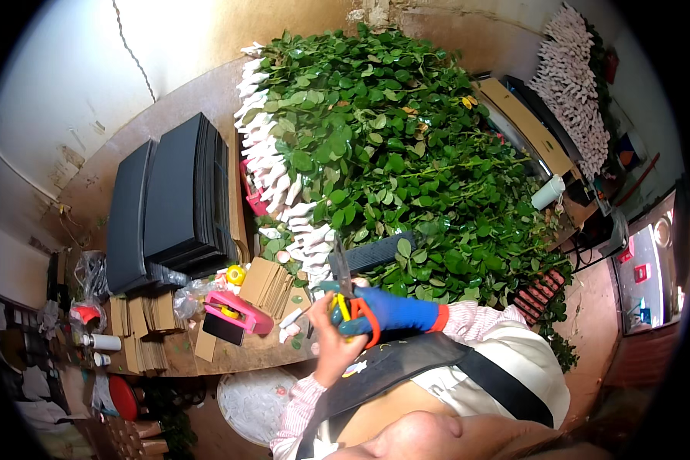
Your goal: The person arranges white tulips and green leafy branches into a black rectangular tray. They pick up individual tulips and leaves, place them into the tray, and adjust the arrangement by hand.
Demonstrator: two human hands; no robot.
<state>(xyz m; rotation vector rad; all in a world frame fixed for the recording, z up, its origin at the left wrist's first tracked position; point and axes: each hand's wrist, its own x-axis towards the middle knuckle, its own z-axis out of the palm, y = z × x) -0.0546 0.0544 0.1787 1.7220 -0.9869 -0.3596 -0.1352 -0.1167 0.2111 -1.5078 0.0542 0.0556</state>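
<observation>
In front of my chest, my right hand [354, 320] wears a dark green glove and a blue sleeve cover. It is closed around scissors [373, 326] with orange and yellow handles, the blades pointing up and away from me. Bare and coming in from the lower left, my left hand [333, 341] has its fingers bent against the glove and the handles; what they grip is hidden. Just beyond lies a big heap of leafy green stems [391, 138], with white-wrapped flower heads [262, 157] along its left side. A dark grey bar [379, 251] rests on the leaves.
Stacks of black boards [188, 192] stand at the left of the table. Nearer are cardboard pieces [267, 284], a pink tape dispenser [241, 313] and a phone [223, 330]. A white round bin [257, 402] sits below the table edge. More wrapped flowers [571, 88] are at far right.
</observation>
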